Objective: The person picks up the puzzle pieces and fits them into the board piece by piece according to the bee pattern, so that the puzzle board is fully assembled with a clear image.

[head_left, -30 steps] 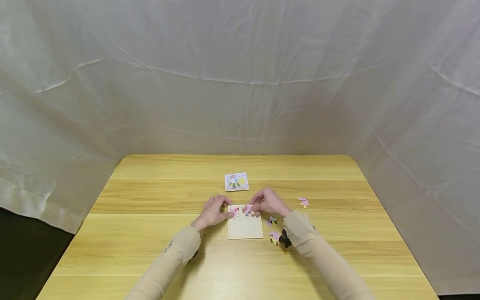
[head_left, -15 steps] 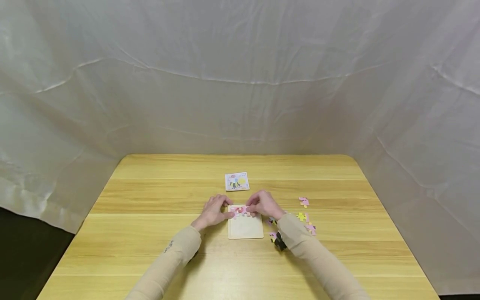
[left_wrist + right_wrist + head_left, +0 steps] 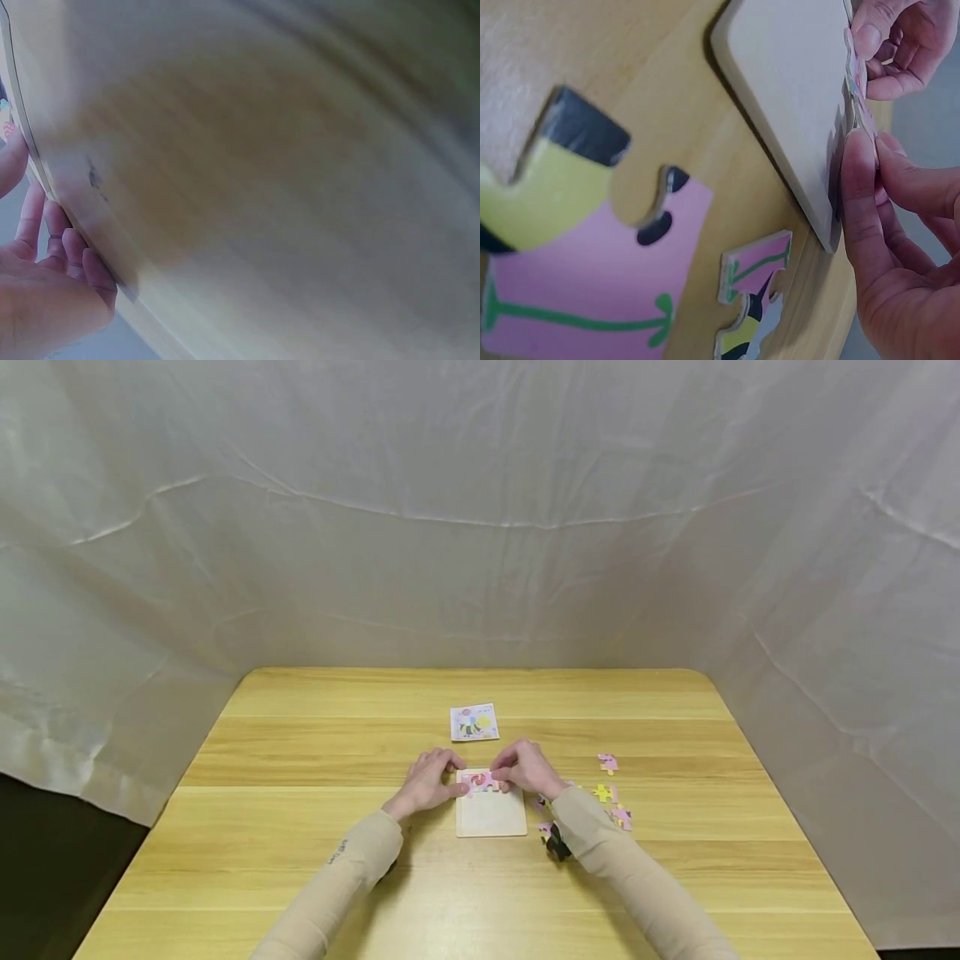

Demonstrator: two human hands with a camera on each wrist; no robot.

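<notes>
A pale wooden worktop [image 3: 315,860] with rounded far corners and long grain lines stands before creased white cloth [image 3: 480,527]. Near its middle lies a flat, light wooden puzzle tray [image 3: 491,817], rectangular with rounded corners and a smooth, bare inner face. Along the tray's far edge sit joined puzzle pieces [image 3: 481,782], thin and flat, printed pink with a red mark.

The left hand [image 3: 426,783] rests at the tray's far left corner, fingers gently bent, the forefinger tip touching the left end of the joined pieces; its grip is loose, pressing rather than clasping. The right hand [image 3: 527,768] is at the far right corner, fingers curled, and its grip pinches the right end of the pieces between thumb and fingertips [image 3: 861,161], narrow, as the right wrist view shows.

Loose pieces [image 3: 609,792] in pink and yellow lie scattered on the worktop right of the tray; up close, one is glossy pink with a green stem [image 3: 592,296]. A small printed card [image 3: 474,723] lies flat beyond the tray. Both sleeves [image 3: 337,877] are beige knit.
</notes>
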